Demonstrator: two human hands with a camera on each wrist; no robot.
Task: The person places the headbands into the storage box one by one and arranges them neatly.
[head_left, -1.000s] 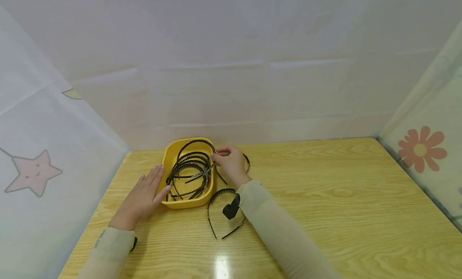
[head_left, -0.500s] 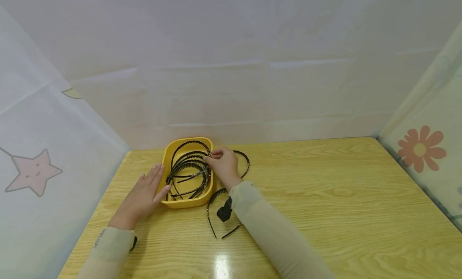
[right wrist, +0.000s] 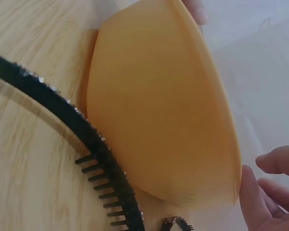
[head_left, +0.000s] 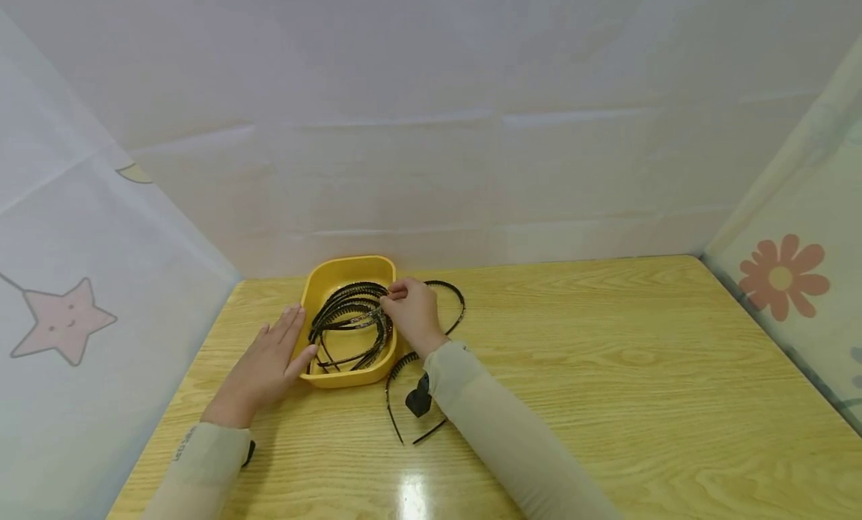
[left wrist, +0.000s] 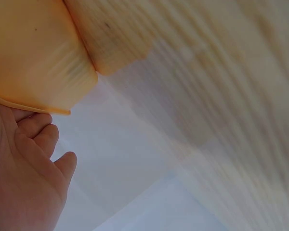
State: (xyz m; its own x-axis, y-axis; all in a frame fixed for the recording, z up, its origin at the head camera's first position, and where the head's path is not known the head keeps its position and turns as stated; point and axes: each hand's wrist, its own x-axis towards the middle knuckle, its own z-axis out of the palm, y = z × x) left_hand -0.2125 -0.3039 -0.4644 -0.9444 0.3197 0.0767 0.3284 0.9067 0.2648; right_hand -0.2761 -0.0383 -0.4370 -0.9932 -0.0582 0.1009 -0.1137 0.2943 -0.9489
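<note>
A yellow plastic bin (head_left: 346, 381) holds several black toothed headbands (head_left: 346, 322), piled together with glittery bits on some. My left hand (head_left: 266, 366) rests flat along the bin's left side, fingers straight and thumb over the rim. Over the bin's right rim, my right hand (head_left: 414, 314) pinches a headband at the pile's right side; the pinch itself is mostly hidden. Outside the bin, one headband (head_left: 462, 303) lies partly behind the right hand. Another headband (head_left: 388, 400) lies in front, partly under the right wrist.
The wood-grain table (head_left: 606, 370) stretches to the right. White sheeting (head_left: 539, 176) stands behind it and along both sides. In the right wrist view, a sparkly toothed headband (right wrist: 82, 125) lies close to the bin's outer wall.
My right hand has shifted slightly left, and the headband it held raised at the bin's back has come down onto the pile. My left hand stays where it was.
</note>
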